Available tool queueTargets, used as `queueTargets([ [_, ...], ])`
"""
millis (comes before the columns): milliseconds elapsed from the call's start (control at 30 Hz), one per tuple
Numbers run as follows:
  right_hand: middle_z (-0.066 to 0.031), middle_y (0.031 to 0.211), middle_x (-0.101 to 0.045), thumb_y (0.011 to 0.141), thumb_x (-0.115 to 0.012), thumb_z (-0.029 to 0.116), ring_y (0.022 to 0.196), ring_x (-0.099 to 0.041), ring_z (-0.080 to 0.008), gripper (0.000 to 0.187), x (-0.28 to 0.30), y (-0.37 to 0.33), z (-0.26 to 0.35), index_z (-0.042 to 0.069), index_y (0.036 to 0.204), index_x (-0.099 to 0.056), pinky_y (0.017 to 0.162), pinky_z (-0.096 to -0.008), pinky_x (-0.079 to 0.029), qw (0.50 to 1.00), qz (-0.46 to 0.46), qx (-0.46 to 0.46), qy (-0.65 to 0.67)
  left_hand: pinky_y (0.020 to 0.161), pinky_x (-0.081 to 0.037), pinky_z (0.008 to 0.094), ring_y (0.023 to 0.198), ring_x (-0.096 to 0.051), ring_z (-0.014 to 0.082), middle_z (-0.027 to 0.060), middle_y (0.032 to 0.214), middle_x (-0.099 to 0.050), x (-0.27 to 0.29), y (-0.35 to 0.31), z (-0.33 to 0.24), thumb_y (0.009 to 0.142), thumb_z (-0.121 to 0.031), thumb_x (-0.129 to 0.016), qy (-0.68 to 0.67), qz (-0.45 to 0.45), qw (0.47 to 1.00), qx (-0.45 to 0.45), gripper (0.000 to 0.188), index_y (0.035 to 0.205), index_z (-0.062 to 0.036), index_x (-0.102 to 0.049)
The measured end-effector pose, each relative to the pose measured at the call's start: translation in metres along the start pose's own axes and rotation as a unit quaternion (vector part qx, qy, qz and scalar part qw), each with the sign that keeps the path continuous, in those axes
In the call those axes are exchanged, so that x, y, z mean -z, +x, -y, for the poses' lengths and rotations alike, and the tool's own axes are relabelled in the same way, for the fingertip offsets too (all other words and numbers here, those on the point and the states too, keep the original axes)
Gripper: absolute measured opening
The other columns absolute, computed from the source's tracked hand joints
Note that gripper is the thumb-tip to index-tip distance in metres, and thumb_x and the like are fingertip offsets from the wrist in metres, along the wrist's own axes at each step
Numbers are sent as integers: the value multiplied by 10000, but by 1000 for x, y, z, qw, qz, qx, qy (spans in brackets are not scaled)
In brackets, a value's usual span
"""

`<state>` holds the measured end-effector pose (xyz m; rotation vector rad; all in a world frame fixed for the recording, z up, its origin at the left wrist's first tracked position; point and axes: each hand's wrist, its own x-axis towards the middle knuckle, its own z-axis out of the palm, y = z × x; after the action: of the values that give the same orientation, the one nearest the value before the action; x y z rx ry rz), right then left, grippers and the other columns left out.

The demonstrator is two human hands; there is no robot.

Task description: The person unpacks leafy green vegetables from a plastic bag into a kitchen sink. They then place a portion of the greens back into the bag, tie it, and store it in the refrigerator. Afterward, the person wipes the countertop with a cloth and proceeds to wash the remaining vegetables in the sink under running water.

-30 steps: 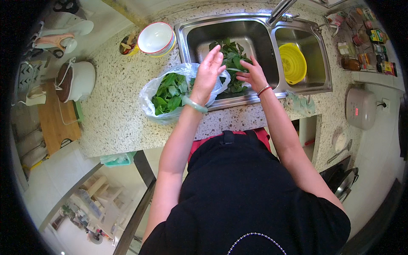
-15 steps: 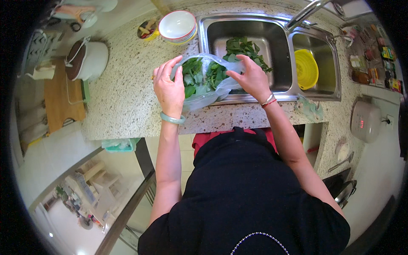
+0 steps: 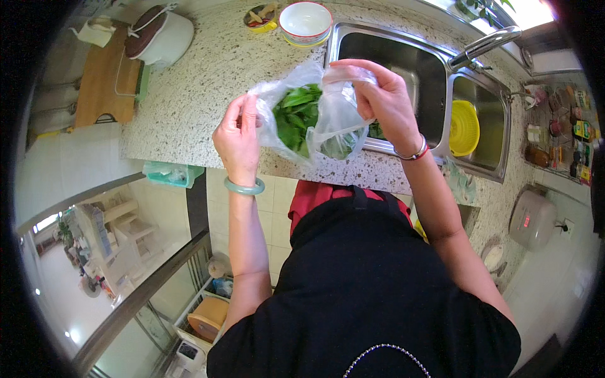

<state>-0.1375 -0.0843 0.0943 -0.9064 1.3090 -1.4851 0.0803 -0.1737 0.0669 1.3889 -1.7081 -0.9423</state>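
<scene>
The speckled table [image 3: 208, 120] is fitted with a steel sink [image 3: 394, 50]. The plastic bag [image 3: 337, 116] is held above the table's front edge, just beside the left basin; whether its base is supported cannot be told. The left hand [image 3: 239, 135] is closed in a pinch on the bag's left rim; the film at the opposite side is gripped by the right hand [image 3: 391, 104]. The green leaves [image 3: 295, 120] are seated inside the bag.

The step in hand is judged to be handling of the bag's mouth; for the next move, a firm hold on the thin film seems to be required.

Relative to the frame one second earlier, both hands have been brought from the sink area to the bag.
</scene>
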Motion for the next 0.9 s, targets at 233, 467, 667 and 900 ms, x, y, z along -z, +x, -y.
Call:
queueTargets([
  [233,8,720,-628,894,-462,30,457,-410,-10,268,4,-7,-10,46,1111,-617,405,-175,-337,1000,-1,-11,2,581,-427,205,615,-516,47,-24,669,-582,-8,-26,-13,937,-298,-568,-141,13,990,11,304,837,-26,-662],
  [467,-89,947,-668,746,-717,169,702,-626,-185,447,-14,-18,-24,26,1148,-584,662,-308,-510,962,88,160,-202,556,-415,177,592,-520,28,-31,685,-596,-41,-39,-34,919,-235,-604,-271,99,957,17,207,879,-39,-655],
  [667,-31,650,-614,787,-730,210,586,-506,-59,239,-12,-23,-12,0,844,-632,517,-262,-414,970,-26,87,-225,905,-429,315,1084,-532,192,119,1185,-553,-42,-46,-35,784,-271,-740,-181,118,969,-116,620,1277,-25,-457],
  [900,-85,650,-612,783,-717,238,599,-556,-84,283,-9,-25,23,-20,879,-650,540,-276,-450,965,-4,128,-227,928,-416,419,1134,-514,361,220,1228,-535,-62,-69,-34,738,-208,-743,-7,175,975,-134,627,1275,-29,-474],
])
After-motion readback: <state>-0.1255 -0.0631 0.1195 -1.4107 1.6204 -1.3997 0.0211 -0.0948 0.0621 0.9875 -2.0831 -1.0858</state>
